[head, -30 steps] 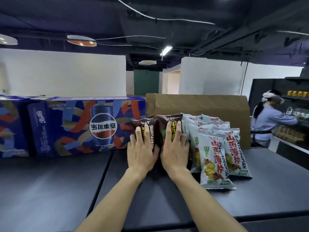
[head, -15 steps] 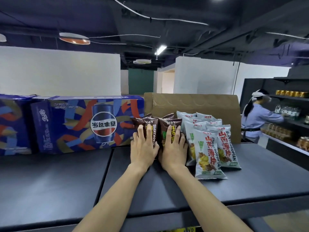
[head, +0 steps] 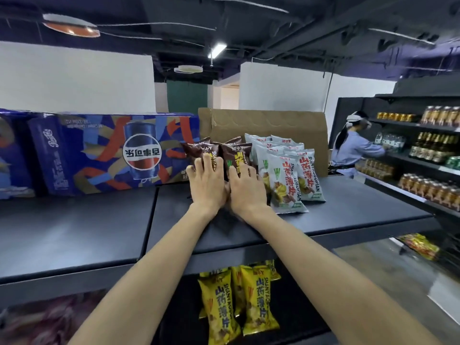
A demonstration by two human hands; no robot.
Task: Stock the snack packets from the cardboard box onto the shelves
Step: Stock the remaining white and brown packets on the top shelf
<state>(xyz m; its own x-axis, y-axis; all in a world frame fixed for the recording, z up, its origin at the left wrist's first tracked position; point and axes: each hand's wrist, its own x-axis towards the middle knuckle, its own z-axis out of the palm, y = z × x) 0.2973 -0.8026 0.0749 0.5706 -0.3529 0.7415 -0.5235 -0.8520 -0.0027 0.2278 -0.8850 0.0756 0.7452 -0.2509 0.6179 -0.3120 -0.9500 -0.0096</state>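
Now, hands: left hand (head: 208,186) and right hand (head: 246,190) lie flat, fingers straight, pressing the brown packets (head: 214,151).
Brown packets: upright on the top shelf (head: 348,195), just before the cardboard box (head: 268,123).
White packets (head: 286,175): touching them, rightward.
Pepsi carton (head: 112,153): leftward.

White walls (head: 74,78) rise under a dark ceiling (head: 273,26) with one lit strip light (head: 217,50).

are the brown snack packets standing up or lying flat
Standing up, leaning slightly: the brown packets rest on the top shelf, left hand and right hand pressed against them.
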